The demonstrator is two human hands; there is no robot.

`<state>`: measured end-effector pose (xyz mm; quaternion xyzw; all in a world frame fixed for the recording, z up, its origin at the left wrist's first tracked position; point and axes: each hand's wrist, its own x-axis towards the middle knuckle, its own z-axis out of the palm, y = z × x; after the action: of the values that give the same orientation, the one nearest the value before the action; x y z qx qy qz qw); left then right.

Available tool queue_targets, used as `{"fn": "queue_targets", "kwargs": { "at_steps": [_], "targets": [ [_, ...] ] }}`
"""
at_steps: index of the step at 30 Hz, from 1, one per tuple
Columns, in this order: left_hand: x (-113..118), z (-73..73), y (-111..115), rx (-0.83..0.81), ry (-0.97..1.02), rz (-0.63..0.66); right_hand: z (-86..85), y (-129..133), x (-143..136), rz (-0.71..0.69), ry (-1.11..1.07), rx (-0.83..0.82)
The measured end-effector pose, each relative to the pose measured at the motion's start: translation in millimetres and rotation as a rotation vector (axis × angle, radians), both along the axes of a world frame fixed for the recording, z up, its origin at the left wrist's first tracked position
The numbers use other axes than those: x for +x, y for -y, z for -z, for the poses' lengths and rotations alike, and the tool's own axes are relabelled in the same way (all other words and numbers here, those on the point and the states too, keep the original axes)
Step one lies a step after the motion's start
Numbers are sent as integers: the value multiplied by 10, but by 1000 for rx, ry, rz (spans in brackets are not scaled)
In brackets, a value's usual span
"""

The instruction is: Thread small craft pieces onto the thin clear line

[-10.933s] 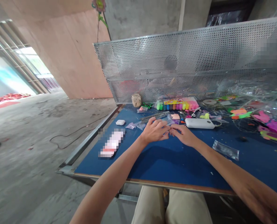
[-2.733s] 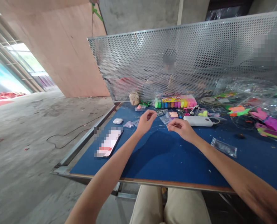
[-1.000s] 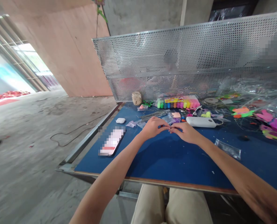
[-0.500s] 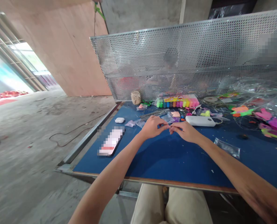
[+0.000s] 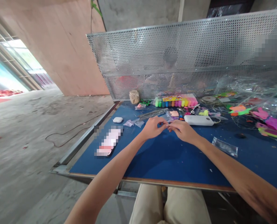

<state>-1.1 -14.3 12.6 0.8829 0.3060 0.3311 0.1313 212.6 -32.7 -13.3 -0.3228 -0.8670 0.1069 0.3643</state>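
Over the middle of the blue table (image 5: pixel 152 161), my left hand (image 5: pixel 154 127) and my right hand (image 5: pixel 183 130) meet at the fingertips. Both are closed in a pinch, and whatever lies between the fingers is too small to name. Just behind them lie a bundle of thin wires (image 5: pixel 153 114) and small clear bags (image 5: pixel 138 123). A white oblong device (image 5: pixel 198 120) with a cable sits close beyond my right hand. To the left of my left hand are a small purple packet (image 5: pixel 129 123) and a white earphone case (image 5: pixel 117 119).
A phone (image 5: pixel 110 141) lies at the left. At the back stand a pack of coloured clay (image 5: pixel 175 101) and a brown lump (image 5: pixel 134 97) before a perforated metal panel (image 5: pixel 138 62). Colourful foam cutouts (image 5: pixel 271 123) and plastic wrap crowd the right. A clear bag (image 5: pixel 224 147) lies near my right forearm.
The view has shifted slightly, so the table's things appear a little further left. My hands stay together at the fingertips, still pinched, with only a small finger movement.
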Motion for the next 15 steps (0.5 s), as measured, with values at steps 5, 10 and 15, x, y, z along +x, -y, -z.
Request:
{"fn": "queue_targets", "kwargs": {
  "at_steps": [5,10,15],
  "targets": [
    [67,-11,43,20,-5,-58,-48,8,10,48,1,33],
    [98,-39,98,160,-13,-148,-116,14,38,91,-82,-5],
    [11,-16,40,335,-38,-59,-187,33,45,66,-111,-76]
  ]
}}
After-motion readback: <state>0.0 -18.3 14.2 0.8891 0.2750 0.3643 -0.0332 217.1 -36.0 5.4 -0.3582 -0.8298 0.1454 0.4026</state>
